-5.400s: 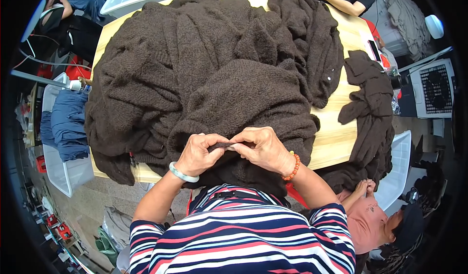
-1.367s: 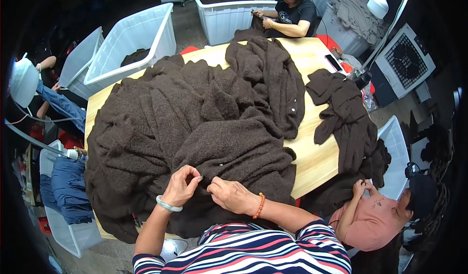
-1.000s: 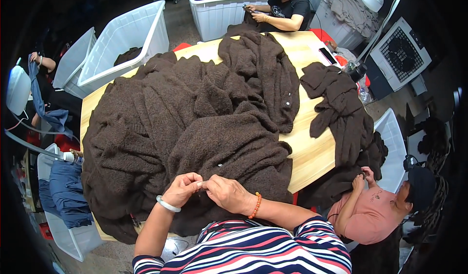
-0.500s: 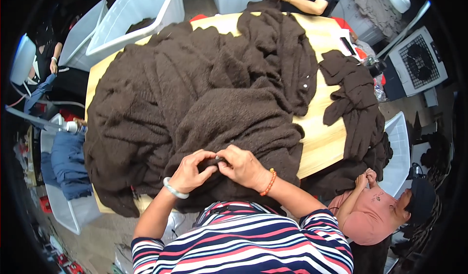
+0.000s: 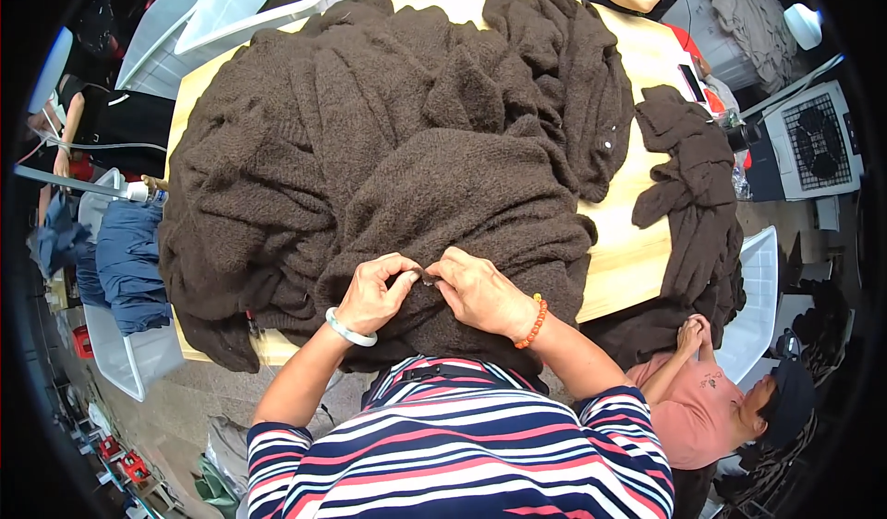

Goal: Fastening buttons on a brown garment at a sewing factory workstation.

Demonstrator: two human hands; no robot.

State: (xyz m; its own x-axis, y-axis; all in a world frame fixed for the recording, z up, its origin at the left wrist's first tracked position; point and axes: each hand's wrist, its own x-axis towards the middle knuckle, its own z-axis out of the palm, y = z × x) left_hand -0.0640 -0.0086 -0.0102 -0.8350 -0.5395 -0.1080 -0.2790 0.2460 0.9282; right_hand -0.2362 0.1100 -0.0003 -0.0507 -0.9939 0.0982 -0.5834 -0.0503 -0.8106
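Note:
A large heap of dark brown knitted fabric (image 5: 443, 186) covers most of the wooden table (image 5: 628, 260) and hangs over its near edge. At the near side of the heap, my left hand (image 5: 372, 294), with a pale bangle at the wrist, pinches a small fold of the knit. Close against it, my right hand (image 5: 485, 297), wearing an orange bead bracelet, pinches the same fold from the other side. The fingertips nearly meet, and anything tiny between them is hidden. A few small white specks show on the knit at the right.
More brown garments (image 5: 688, 177) drape over the table's right edge, beside a seated person in pink (image 5: 693, 408). White bins stand at far left (image 5: 268, 11) and right (image 5: 753, 288). Folded blue clothes (image 5: 134, 260) lie at left. A lamp (image 5: 802, 25) stands far right.
The view has shifted, so the heap sits a little higher in it. My fingertips have turned and drawn closer on the fold. The person at left has lowered a blue garment.

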